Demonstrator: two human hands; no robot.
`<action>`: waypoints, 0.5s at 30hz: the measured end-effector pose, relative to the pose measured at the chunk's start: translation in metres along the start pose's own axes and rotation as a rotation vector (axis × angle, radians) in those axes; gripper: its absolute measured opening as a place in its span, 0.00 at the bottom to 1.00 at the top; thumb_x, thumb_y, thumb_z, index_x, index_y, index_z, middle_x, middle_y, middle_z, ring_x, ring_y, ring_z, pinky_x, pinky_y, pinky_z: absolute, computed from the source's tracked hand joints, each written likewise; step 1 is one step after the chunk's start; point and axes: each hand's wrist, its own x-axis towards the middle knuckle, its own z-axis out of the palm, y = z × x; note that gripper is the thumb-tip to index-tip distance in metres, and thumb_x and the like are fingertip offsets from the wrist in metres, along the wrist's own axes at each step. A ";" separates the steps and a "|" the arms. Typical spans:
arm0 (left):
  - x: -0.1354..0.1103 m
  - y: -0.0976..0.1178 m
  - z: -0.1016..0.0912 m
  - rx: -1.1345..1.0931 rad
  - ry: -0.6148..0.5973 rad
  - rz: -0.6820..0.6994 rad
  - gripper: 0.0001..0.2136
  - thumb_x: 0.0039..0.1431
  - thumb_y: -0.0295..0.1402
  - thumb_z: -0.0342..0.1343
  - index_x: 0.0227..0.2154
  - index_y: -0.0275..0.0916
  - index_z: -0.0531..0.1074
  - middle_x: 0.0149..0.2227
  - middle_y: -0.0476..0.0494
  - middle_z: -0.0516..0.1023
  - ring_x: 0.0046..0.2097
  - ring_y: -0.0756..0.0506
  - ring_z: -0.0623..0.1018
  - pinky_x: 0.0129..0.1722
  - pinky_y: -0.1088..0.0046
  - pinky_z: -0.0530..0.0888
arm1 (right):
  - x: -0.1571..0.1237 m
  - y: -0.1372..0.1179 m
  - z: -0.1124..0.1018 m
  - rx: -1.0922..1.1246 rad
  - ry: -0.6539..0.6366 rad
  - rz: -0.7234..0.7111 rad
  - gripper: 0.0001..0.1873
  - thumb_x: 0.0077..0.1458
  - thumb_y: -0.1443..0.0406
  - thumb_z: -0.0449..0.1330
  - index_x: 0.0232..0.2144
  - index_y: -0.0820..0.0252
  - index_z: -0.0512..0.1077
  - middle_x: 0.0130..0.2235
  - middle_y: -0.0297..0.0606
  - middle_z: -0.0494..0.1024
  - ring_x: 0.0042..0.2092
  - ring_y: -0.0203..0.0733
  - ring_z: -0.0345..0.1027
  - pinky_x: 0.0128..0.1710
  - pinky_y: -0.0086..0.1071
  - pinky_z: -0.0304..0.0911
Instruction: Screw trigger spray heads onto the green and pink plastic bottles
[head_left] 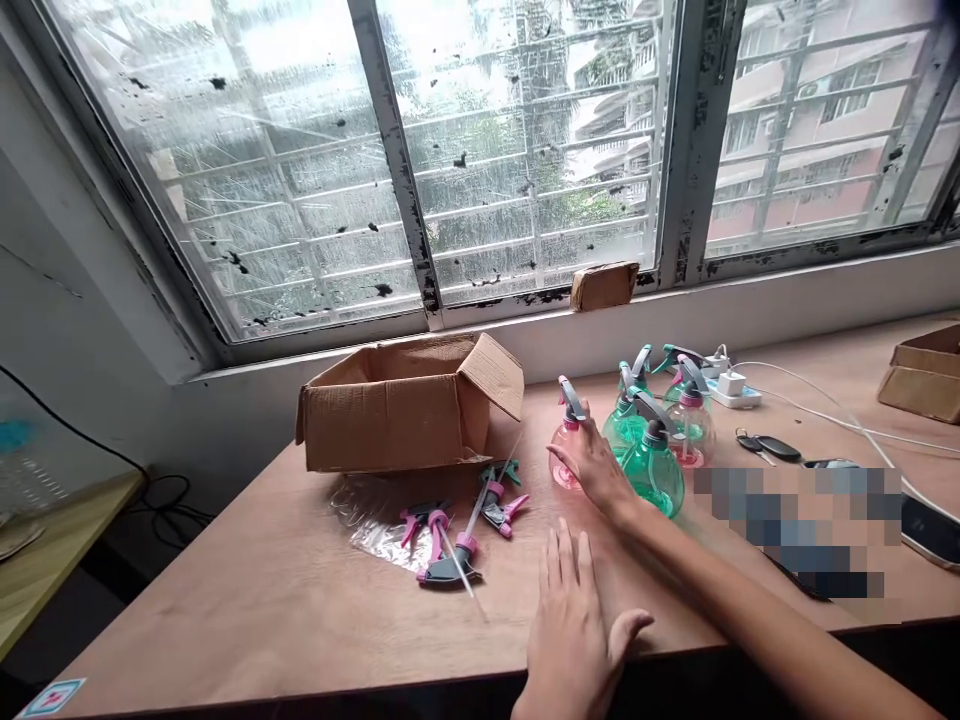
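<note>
My right hand reaches in from the right and grips a clear pink spray bottle, its thumb across the near side. That bottle stands upright with a pink and grey trigger head. Behind and beside my right forearm several more spray bottles cluster, among them a green one and another pink one. My left hand lies palm down at the table's front edge, fingers stretched and holding nothing. To its left lie several loose pink and grey trigger sprayers with thin tubes.
An open cardboard box sits by the window wall, a clear plastic bag before it. A power strip with white cables, keys and a phone are at right. Another cardboard box stands at far right.
</note>
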 end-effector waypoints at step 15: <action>0.007 -0.015 0.047 -0.199 0.045 0.046 0.46 0.65 0.51 0.62 0.75 0.27 0.53 0.78 0.20 0.43 0.77 0.17 0.43 0.76 0.29 0.50 | 0.048 -0.128 0.001 0.099 0.157 -0.297 0.39 0.69 0.67 0.61 0.75 0.51 0.50 0.80 0.51 0.36 0.80 0.64 0.34 0.74 0.65 0.49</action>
